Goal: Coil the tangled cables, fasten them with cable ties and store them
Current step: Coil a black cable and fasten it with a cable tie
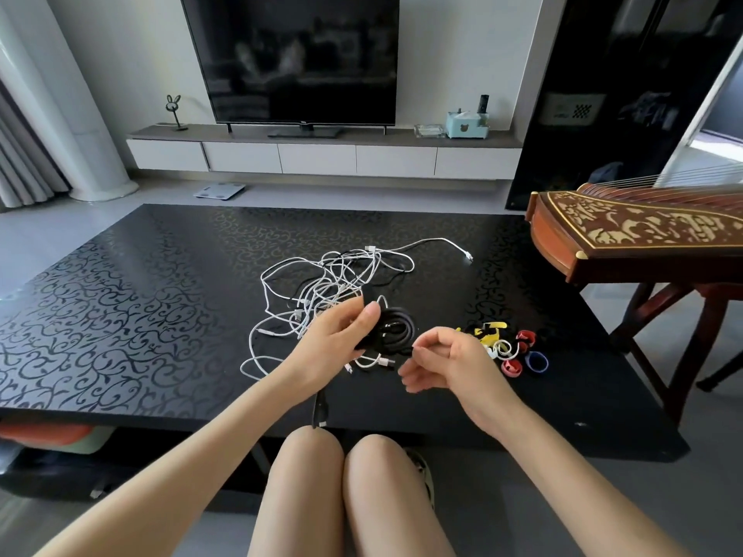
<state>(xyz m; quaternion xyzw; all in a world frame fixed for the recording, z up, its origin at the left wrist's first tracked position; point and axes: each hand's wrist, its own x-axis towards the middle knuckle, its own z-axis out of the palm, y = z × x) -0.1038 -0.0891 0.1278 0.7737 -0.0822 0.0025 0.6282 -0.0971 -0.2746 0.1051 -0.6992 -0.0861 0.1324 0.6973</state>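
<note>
Head view, frame centre: left hand [341, 335] grips a black coil [398, 330] just above the table [120, 295] — right hand [450, 363], fingers curled, pinches its loose end (white tangle [321, 281] behind, ties [512, 353] at centre right).

A dark television [297, 54] stands on a low white cabinet [321, 156]; a wooden zither [627, 231] sits at right
</note>
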